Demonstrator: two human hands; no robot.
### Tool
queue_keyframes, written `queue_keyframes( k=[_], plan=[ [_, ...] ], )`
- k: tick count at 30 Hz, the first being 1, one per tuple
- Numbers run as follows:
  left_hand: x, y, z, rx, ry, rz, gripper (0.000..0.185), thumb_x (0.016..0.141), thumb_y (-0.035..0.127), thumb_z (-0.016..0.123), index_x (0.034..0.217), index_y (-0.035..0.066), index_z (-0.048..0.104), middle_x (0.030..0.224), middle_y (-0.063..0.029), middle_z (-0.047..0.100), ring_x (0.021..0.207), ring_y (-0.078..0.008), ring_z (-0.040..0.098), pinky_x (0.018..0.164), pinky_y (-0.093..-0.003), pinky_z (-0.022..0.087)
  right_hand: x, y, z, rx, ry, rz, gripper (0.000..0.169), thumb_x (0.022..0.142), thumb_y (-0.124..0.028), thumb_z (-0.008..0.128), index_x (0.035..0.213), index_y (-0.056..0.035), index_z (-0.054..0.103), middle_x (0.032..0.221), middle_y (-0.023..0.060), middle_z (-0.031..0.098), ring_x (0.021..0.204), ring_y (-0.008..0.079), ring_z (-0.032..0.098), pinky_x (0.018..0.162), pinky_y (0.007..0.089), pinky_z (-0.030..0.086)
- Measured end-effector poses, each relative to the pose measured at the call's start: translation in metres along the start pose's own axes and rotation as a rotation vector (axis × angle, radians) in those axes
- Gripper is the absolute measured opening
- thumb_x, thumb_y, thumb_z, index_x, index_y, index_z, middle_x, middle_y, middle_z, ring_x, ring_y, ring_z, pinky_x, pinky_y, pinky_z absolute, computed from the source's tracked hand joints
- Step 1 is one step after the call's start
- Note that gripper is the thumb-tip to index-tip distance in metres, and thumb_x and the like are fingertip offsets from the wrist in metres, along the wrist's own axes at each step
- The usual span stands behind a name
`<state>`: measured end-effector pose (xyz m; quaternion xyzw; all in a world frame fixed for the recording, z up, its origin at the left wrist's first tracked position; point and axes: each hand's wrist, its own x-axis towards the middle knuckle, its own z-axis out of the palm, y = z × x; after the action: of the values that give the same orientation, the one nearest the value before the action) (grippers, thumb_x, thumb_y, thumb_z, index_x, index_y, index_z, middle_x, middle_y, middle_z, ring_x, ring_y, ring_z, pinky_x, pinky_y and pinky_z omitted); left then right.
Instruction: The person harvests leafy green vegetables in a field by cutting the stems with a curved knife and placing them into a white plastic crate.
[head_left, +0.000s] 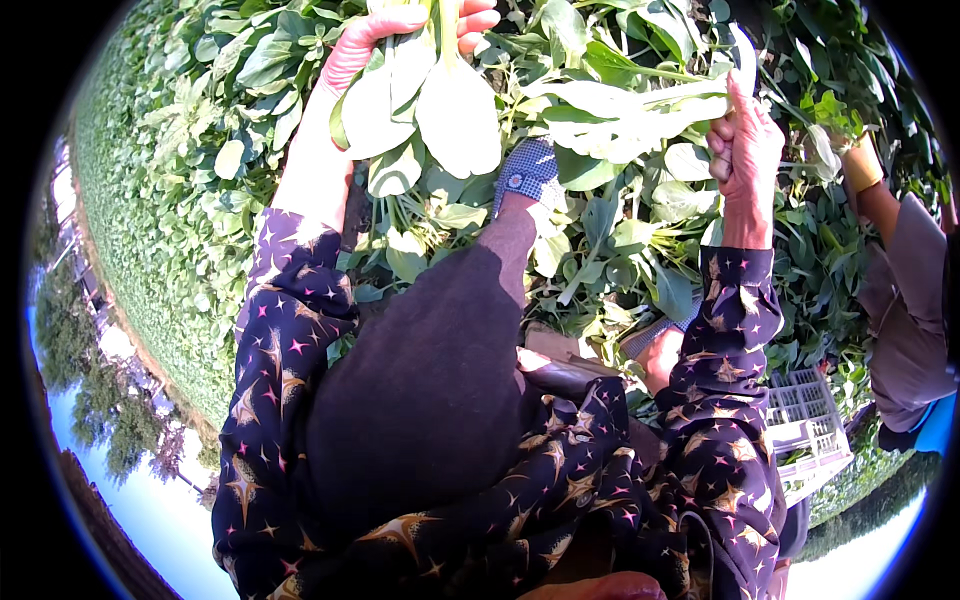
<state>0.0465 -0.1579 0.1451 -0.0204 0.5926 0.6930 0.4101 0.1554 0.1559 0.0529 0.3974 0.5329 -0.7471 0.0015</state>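
Observation:
My left hand (367, 45), near the top edge, grips a bunch of leafy greens (459, 112) by its pale stalks, broad leaves hanging towards me. At the upper right my right hand (742, 142) is closed around the stalk end of another leafy green (637, 112), whose leaves point left. A pale curved blade (742, 56) rises from beside the right thumb; its handle is hidden by the hand. Sunlight washes out much of the leaf detail. Between the two hands, lower down, is my checked shoe (529, 172) among the plants.
Dense leafy plants (187, 165) surround my feet. Behind my right arm stands a white plastic crate (806, 420) with some greens in it. At the far right a co-worker (911, 285) bends over the plants. My other foot (660, 345) rests below the right hand.

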Motion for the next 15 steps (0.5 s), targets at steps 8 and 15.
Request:
queue_keyframes(
  k=[8, 15],
  plan=[
    [0.031, -0.005, 0.033, -0.316, -0.119, -0.113, 0.067, 0.07, 0.004, 0.067, 0.133, 0.002, 0.046, 0.117, -0.015, 0.063, 0.103, -0.0285, 0.065, 0.096, -0.0409, 0.05, -0.044, -0.093, 0.094, -0.544, -0.421, -0.323, 0.037, 0.088, -0.039, 0.065, 0.078, -0.0034, 0.065, 0.055, -0.0011, 0.054, 0.045, 0.0049, 0.047, 0.039, 0.0216, 0.035],
    [0.016, -0.05, 0.02, -0.813, -0.167, -0.114, 0.057, 0.077, 0.005, 0.067, 0.131, 0.002, 0.05, 0.117, -0.0143, 0.064, 0.103, -0.0293, 0.064, 0.097, -0.0417, 0.05, -0.031, -0.087, 0.125, -0.69, -0.553, -0.029, 0.042, 0.084, -0.037, 0.07, 0.063, -0.001, 0.062, 0.048, 0.0039, 0.052, 0.038, 0.01, 0.046, 0.035, 0.0276, 0.035]
  ],
)
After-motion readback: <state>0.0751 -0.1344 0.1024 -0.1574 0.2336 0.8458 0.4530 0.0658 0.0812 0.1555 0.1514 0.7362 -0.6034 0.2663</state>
